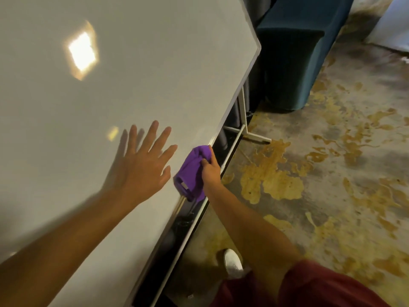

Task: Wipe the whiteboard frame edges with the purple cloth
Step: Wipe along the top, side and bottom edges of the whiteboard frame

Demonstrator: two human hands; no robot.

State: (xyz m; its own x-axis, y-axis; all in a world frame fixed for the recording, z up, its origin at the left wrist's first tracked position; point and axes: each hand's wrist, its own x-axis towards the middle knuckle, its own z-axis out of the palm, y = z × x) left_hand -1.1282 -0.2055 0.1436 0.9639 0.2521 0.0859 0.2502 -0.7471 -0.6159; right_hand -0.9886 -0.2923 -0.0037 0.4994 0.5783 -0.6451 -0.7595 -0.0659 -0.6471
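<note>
Purple cloth [192, 171]: bunched against the whiteboard frame edge [234, 96], placed to rub it.
Right hand [210, 166]: fingers clenched on the cloth, arm reaching forward along the edge.
Left hand [143, 162]: 5 fingers spread wide, flat on the whiteboard [132, 74], probably steadying it.

Head camera, looking down

It sat on my head, close over my arms, facing the whiteboard [132, 74] and floor [332, 173].

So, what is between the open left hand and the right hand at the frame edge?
In the head view, only the bunched purple cloth, gripped by the right hand, plus a bare strip of whiteboard beside the left hand.
</note>
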